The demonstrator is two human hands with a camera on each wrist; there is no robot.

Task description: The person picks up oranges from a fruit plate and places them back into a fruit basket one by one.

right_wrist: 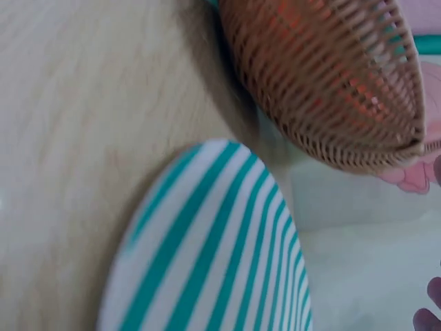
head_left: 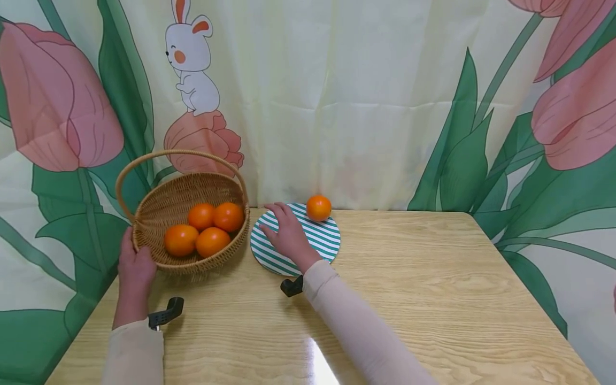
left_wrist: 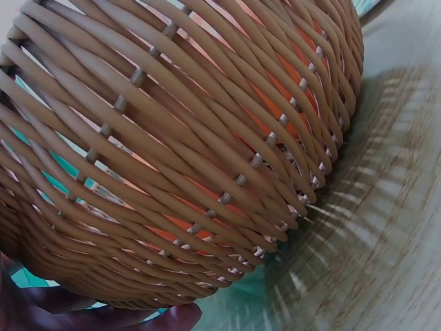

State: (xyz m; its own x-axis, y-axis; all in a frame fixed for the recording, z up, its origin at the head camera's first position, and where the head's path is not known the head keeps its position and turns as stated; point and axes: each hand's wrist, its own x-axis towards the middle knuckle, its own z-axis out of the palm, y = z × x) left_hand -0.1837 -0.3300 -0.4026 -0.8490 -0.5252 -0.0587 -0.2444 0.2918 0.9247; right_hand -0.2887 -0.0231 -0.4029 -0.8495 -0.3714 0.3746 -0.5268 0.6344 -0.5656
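Note:
A wicker basket (head_left: 166, 200) with an arched handle leans so that its mouth faces me, and several oranges (head_left: 180, 240) lie inside. At its left side my left hand (head_left: 136, 267) grips the rim. The left wrist view shows the woven wall (left_wrist: 172, 124) close up, with fingertips (left_wrist: 180, 317) at its lower edge. Over a round green-and-white striped placemat (head_left: 320, 240) is my right hand (head_left: 291, 235), fingers apart and holding nothing. A single orange (head_left: 318, 208) sits at the placemat's far right edge, beyond that hand. In the right wrist view only some fingertips (right_wrist: 427, 321) show.
Everything stands on a light wooden table (head_left: 409, 299). Behind its far edge hangs a curtain (head_left: 375, 107) printed with tulips and a white rabbit. A black wrist mount (head_left: 166, 314) sits by the left wrist, another black mount (head_left: 291, 287) by the right.

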